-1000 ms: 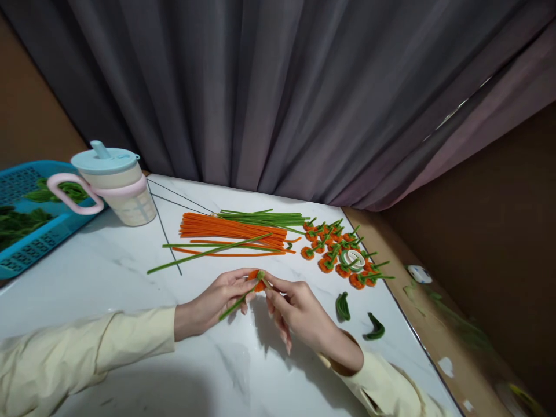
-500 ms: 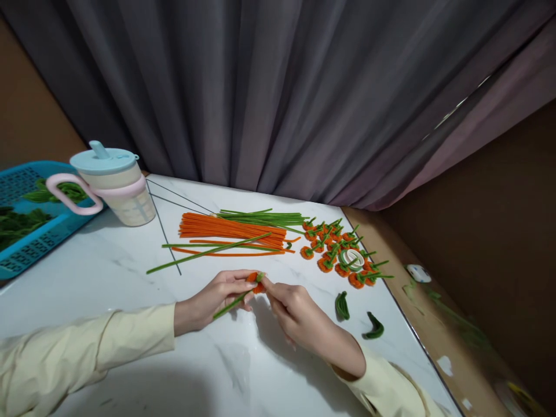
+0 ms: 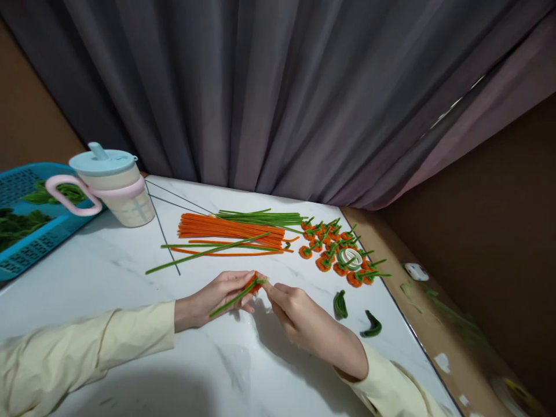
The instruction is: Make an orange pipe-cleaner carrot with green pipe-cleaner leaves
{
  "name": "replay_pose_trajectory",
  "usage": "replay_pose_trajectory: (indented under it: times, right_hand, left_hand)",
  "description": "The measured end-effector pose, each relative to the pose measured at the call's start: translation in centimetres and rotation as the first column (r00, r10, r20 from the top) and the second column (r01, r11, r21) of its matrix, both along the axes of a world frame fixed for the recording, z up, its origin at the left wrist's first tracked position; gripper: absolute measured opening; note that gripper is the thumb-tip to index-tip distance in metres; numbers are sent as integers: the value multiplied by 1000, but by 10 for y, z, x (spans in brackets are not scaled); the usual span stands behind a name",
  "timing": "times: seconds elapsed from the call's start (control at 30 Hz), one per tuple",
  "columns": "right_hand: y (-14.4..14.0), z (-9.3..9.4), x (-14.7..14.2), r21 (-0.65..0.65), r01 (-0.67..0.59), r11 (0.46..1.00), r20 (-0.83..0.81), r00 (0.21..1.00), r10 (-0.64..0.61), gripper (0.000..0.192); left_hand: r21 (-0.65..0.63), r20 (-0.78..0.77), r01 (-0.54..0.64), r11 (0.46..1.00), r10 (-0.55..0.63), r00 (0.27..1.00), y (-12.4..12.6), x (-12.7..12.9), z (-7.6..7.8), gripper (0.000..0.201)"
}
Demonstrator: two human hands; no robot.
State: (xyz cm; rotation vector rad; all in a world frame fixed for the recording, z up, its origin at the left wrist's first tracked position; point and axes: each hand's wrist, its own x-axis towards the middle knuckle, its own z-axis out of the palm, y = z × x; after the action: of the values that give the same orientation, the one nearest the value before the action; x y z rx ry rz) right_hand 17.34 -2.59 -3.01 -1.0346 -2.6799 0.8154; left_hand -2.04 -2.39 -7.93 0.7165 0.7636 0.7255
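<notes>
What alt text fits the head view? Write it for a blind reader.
Two hands, the left hand and right hand, pinch a small orange flower on a green stem over a white marble table, near orange pipe cleaners.

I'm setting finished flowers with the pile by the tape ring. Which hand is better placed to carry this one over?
Probably the right hand. It pinches the orange flower at its head and lies nearer the pile of flowers; the left hand holds the green stem on the far side.

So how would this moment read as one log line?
left hand: holds green stem | right hand: pinches orange bud | marble table
</notes>
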Motion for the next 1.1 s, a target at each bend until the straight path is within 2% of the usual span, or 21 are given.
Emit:
replay_pose_trajectory:
  times: [0.17,0.23,0.3,0.43,0.53,0.6,0.63,0.67,0.73,0.8,0.83,0.9,0.97,1.03,1.1]
  right_hand:
    - [1,2,0,-22,13,1000,-86,996,-14,24]
    - [1,5,-1,-93,32,995,-120,992,-44,27]
    - [2,7,-2,-217,54,975,-145,986,-87,32]
    - [3,9,0,-464,99,880,-139,973,-183,42]
    - [3,14,5,-619,152,770,-109,955,-277,51]
    - [5,17,9,-693,171,701,-86,945,-315,54]
    - [6,17,11,-701,177,690,-69,947,-313,54]
    - [7,15,14,-683,188,706,-47,953,-299,53]
    - [10,5,18,-536,232,811,15,964,-266,47]
    - [11,-10,22,-219,291,931,90,957,-277,38]
    - [11,-19,24,-47,296,954,123,949,-288,34]
    - [9,-32,26,175,230,957,197,944,-263,26]
    - [8,-40,27,318,156,935,248,938,-241,22]
    - [8,-41,27,439,108,892,218,950,-222,21]
    - [11,-36,25,539,79,838,114,980,-165,22]
  left_hand:
    - [34,56,-14,999,12,998,-2,2,6,37]
    - [48,52,-25,999,23,998,-2,2,8,40]
    - [59,36,-37,998,35,999,-1,2,8,39]
    - [61,-17,-56,997,57,998,2,2,6,27]
    - [21,2,-83,996,83,997,4,1,5,20]
    - [-13,36,-114,993,114,993,5,0,4,15]
    - [-32,53,-127,991,129,990,6,-1,3,14]
    - [-53,71,-132,990,135,988,8,-2,2,13]
    - [-105,101,-114,988,124,987,10,-5,0,14]
    - [-151,122,-77,986,96,988,12,-7,-1,18]
    - [-166,127,-58,984,80,989,12,-7,-2,19]
    - [-179,130,-24,984,48,990,13,-7,-2,21]
    - [-171,130,3,985,20,991,12,-6,-2,21]
    - [-156,124,21,987,-1,992,11,-5,-1,20]
    - [-139,124,41,989,-24,992,10,-5,0,18]
